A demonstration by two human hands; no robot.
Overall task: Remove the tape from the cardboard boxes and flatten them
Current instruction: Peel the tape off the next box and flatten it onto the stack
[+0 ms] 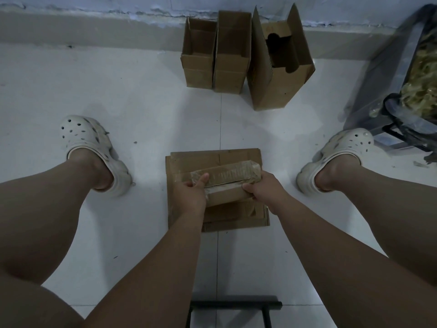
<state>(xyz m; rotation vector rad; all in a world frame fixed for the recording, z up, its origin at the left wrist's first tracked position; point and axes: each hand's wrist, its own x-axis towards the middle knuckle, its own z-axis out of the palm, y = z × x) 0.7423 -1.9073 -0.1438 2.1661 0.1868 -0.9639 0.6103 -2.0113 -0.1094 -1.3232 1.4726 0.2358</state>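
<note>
While both hands hold a small box (228,185) between them, it sits tilted just above the floor (118,91), far end raised. Left hand (191,196): fingers curled round the box's left end, thumb (203,179) laid along the top. Right hand (264,190): fingers clamped round the right end. Clear tape (229,174), wrinkled, covers the upper face between the two grips and wraps over the right end. Directly beneath the grip: a stack of flattened cardboard (196,159) lying on the floor. Well beyond the grip, against the wall (94,3): three open boxes (233,55) standing side by side, the rightmost the largest. Far right of the grip: a bag (421,86) of crumpled yellowish material. A clog (87,138) either side of the grip
</note>
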